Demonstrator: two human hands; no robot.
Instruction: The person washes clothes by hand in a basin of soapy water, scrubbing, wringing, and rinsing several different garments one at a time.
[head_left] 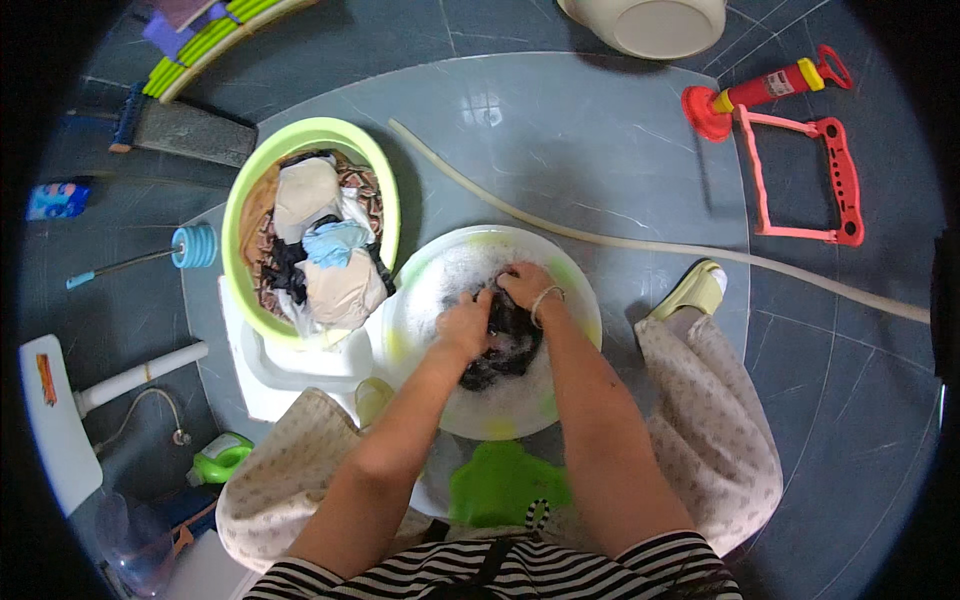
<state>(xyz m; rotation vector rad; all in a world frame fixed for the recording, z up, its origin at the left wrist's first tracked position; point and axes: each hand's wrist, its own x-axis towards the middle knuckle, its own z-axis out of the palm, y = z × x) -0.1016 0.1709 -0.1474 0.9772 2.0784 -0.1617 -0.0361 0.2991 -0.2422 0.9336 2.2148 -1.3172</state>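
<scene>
Between my legs stands a round white basin (pixel 586 300) with yellow-green patches, full of sudsy water. A wet black cloth (pixel 510 340) lies bunched in the foam at its middle. My left hand (pixel 465 325) grips the cloth's left side, its fingers curled into the folds. On the upper right of the same cloth, my right hand (pixel 530 287) has its fingers closed in the fabric, a bracelet (pixel 545 300) round the wrist. Some fingertips are hidden by cloth and suds.
A yellow-green tub (pixel 392 190) heaped with laundry (pixel 335 240) adjoins the basin at the upper left. Beyond the basin, a pale hose (pixel 640 241) crosses the tiles. A red plunger pump (pixel 760 92) and a pink frame (pixel 850 190) lie far right. A green bottle (pixel 222 458) sits left.
</scene>
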